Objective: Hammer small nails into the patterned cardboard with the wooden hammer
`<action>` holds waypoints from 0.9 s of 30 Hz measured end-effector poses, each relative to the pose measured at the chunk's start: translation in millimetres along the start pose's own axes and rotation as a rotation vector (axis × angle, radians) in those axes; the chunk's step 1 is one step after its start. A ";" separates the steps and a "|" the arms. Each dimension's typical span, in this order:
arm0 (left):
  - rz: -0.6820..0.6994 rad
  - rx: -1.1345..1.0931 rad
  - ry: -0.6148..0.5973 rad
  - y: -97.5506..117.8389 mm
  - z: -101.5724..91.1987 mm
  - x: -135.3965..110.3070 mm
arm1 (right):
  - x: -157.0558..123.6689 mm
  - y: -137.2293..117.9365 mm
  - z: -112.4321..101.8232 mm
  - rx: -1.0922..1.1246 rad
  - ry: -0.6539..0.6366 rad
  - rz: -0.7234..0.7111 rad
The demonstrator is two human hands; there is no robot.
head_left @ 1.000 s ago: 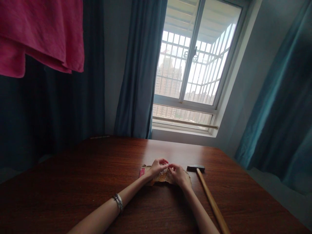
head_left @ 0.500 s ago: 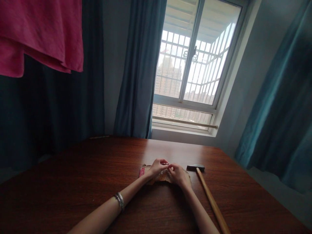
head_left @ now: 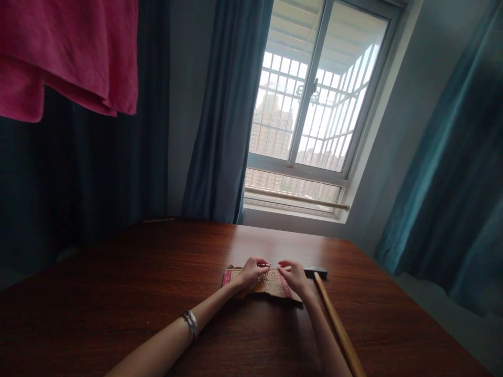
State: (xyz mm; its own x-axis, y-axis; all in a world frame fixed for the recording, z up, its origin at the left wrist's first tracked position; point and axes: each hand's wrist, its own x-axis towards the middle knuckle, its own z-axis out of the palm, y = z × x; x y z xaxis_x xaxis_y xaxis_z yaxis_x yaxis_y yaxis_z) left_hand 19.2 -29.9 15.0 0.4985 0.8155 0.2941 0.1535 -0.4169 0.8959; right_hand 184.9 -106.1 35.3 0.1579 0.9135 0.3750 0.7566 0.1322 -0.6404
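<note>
Bracelet (head_left: 191,324) on left wrist. Left hand (head_left: 250,271) and right hand (head_left: 295,277) slightly apart, each pinched on one end of a thin strand (head_left: 274,267), too small to ID. Both sit over a patterned board (head_left: 275,286), flat on the counter (head_left: 118,293), mid-width, nearer the far edge. Hammer (head_left: 338,324) just right of the board, handle running to the near edge. Window (head_left: 310,104) beyond.

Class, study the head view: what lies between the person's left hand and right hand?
A thin pale strand spans the gap between the left hand and right hand, above the perforated board. It is too small to identify. The head view shows this.
</note>
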 end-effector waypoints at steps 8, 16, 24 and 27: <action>-0.022 0.037 0.011 -1.2 -0.1 0.9 | -107.2 33.0 -87.4 -0.640 0.154 0.423; -0.002 0.012 0.012 -11.2 1.2 2.8 | -155.4 45.7 -64.7 -0.878 0.177 0.331; -0.004 -0.009 0.026 -10.1 1.7 1.4 | -138.5 27.0 -81.2 -0.036 0.175 0.416; -0.017 -0.024 0.027 -6.7 0.8 0.6 | -133.7 -4.8 -78.5 0.441 0.062 0.452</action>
State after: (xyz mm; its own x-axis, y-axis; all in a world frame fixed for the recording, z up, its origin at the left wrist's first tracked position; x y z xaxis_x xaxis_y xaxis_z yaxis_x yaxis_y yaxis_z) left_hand 19.1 -26.9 8.9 0.4731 0.8328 0.2876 0.1413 -0.3939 0.9082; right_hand 210.0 -259.0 40.8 0.4475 0.8937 0.0324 0.2757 -0.1034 -0.9557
